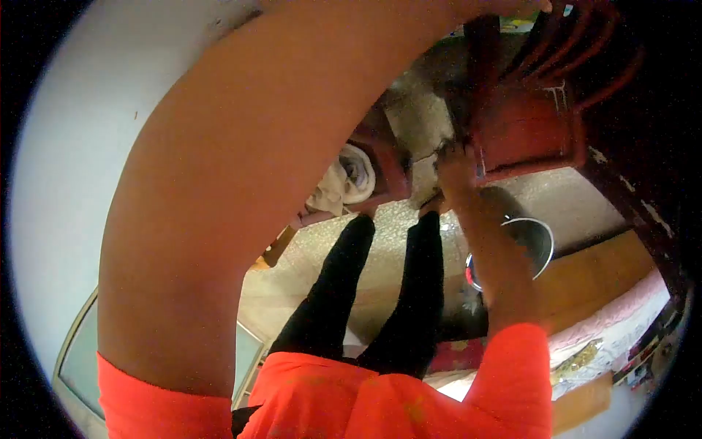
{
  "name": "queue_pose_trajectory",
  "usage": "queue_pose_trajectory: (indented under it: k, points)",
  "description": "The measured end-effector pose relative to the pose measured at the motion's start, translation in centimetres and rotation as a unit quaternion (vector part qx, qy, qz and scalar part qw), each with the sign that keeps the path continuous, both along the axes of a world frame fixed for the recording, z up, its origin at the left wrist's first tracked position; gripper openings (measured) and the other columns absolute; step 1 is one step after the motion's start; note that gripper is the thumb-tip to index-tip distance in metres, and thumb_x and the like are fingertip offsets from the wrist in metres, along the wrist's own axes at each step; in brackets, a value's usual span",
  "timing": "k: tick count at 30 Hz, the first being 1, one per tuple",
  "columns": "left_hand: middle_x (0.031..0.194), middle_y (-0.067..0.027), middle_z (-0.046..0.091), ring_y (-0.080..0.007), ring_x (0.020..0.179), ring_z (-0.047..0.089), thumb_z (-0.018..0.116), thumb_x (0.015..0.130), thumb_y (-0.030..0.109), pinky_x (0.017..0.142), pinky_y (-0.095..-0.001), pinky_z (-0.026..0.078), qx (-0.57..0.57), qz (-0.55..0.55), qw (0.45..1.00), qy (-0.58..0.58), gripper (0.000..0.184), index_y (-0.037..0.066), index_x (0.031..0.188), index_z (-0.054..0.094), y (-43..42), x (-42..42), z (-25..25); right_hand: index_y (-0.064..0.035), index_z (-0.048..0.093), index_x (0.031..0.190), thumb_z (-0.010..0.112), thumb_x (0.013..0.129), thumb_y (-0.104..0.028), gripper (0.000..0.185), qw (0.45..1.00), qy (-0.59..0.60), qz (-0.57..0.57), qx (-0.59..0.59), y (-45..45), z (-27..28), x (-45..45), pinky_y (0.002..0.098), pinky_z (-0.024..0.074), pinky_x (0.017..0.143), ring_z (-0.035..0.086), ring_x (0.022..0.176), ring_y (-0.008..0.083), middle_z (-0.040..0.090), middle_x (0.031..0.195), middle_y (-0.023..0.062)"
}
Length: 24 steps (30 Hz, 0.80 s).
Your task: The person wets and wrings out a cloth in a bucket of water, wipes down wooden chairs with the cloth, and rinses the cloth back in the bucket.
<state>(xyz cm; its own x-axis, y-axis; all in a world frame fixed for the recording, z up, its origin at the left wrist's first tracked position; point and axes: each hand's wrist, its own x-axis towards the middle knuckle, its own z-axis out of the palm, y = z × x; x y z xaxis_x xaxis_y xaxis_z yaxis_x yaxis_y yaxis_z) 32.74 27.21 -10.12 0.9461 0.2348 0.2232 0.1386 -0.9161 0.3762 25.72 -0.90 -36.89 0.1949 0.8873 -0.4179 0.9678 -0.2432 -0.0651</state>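
A red chair (526, 132) with a curved slatted back stands at the upper right. My right hand (456, 172) is reaching down beside the near left edge of its seat. The fingers there are in dark shadow, so I cannot make out whether they grip the chair. My left arm crosses the upper part of the view toward the chair's back. Of my left hand (512, 6), only a part shows at the top edge, close to the chair's back; its grip is cut off.
Between my feet and my left arm is a dark red piece of furniture (398, 175) with a whitish cloth bundle (358, 172). A round white-rimmed container (550, 241) stands on the speckled floor (322, 249), partly behind my right forearm. Brown boxlike furniture (599, 274) and a pale patterned cover (596, 344) lie right.
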Motion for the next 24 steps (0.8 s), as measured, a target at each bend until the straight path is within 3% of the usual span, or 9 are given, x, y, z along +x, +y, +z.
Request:
queue_pose_trajectory:
  k: [5,7,9,10,13,15,19,22,24]
  points:
    - [0.092,-0.0189,0.059,-0.0331,0.090,0.059,0.065,0.082,0.025,0.078,-0.0467,0.047,-0.054,0.088,0.994,0.017,0.033,0.002,0.104,0.055,-1.4,0.4,0.5,-0.0097,0.063,0.107,0.054,0.083,-0.027,0.031,0.991,0.014,-0.057,-0.119,-2.0,6.1,-1.3,0.0485,0.0396,0.092,0.049,0.113,0.0284,0.062,0.109,0.0094]
    - [0.097,-0.0184,0.059,-0.0301,0.089,0.059,0.068,0.082,0.028,0.077,-0.0449,0.048,0.070,0.003,0.969,-0.235,0.033,0.002,0.099,0.058,-2.0,-1.3,0.4,-0.0100,0.063,0.108,0.053,0.082,-0.030,0.034,0.995,0.077,-0.032,0.055,0.4,8.6,-0.5,0.0482,0.0407,0.092,0.050,0.111,0.0311,0.062,0.109,0.0107]
    - [0.095,-0.0114,0.058,-0.0318,0.088,0.056,0.067,0.077,0.026,0.074,-0.0401,0.046,-0.099,-0.068,0.976,-0.184,0.034,0.009,0.105,0.060,-5.5,-5.8,-0.4,-0.0106,0.064,0.102,0.056,0.076,-0.026,0.031,0.986,0.105,-0.047,0.118,3.4,8.4,0.3,0.0470,0.0419,0.091,0.053,0.104,0.0308,0.061,0.107,0.0118]
    - [0.092,-0.0098,0.055,-0.0314,0.085,0.054,0.067,0.073,0.023,0.069,-0.0404,0.044,-0.089,-0.045,0.956,-0.276,0.030,0.010,0.100,0.061,-7.1,-8.9,-2.7,-0.0103,0.063,0.100,0.056,0.075,-0.023,0.029,0.979,0.159,-0.088,0.092,4.9,8.0,0.9,0.0468,0.0413,0.091,0.054,0.103,0.0294,0.060,0.106,0.0118]
    - [0.106,-0.0138,0.058,-0.0329,0.098,0.054,0.068,0.075,0.016,0.083,-0.0418,0.043,-0.187,0.066,0.980,0.010,0.026,0.008,0.099,0.063,-11.0,-21.4,-4.9,-0.0090,0.064,0.105,0.050,0.082,-0.024,0.031,0.995,0.045,0.006,0.089,12.8,7.6,3.0,0.0467,0.0401,0.092,0.051,0.107,0.0304,0.058,0.113,0.0146]
    - [0.108,-0.0160,0.056,-0.0346,0.100,0.052,0.065,0.075,0.012,0.085,-0.0446,0.042,-0.150,0.186,0.968,0.081,0.028,0.007,0.103,0.060,-12.9,-27.4,-6.9,-0.0062,0.064,0.106,0.049,0.084,-0.021,0.031,0.956,-0.249,0.139,-0.067,13.6,4.5,3.5,0.0454,0.0414,0.088,0.050,0.107,0.0322,0.057,0.111,0.0173]
    - [0.108,-0.0171,0.056,-0.0370,0.101,0.052,0.066,0.074,0.009,0.087,-0.0468,0.042,-0.153,0.271,0.935,0.168,0.037,0.006,0.109,0.057,-14.0,-32.8,-9.2,-0.0036,0.065,0.100,0.051,0.082,-0.020,0.028,0.973,-0.207,0.105,0.012,10.8,3.5,3.0,0.0471,0.0429,0.085,0.051,0.104,0.0362,0.056,0.109,0.0192]
    - [0.102,-0.0129,0.057,-0.0335,0.096,0.054,0.064,0.072,0.006,0.082,-0.0425,0.044,-0.202,0.278,0.934,0.097,0.031,0.007,0.102,0.057,-15.6,-32.0,-10.0,-0.0013,0.063,0.099,0.053,0.081,-0.018,0.027,0.989,-0.104,0.093,0.051,8.8,1.8,2.7,0.0480,0.0439,0.085,0.054,0.098,0.0381,0.056,0.108,0.0192]
    - [0.106,-0.0171,0.054,-0.0368,0.097,0.053,0.063,0.075,0.004,0.081,-0.0443,0.046,-0.293,0.258,0.919,0.054,0.032,0.005,0.106,0.055,-16.6,-30.4,-10.1,0.0007,0.059,0.104,0.056,0.079,-0.018,0.031,0.996,0.047,-0.072,0.007,7.6,3.2,1.6,0.0458,0.0442,0.088,0.054,0.099,0.0382,0.055,0.110,0.0201]
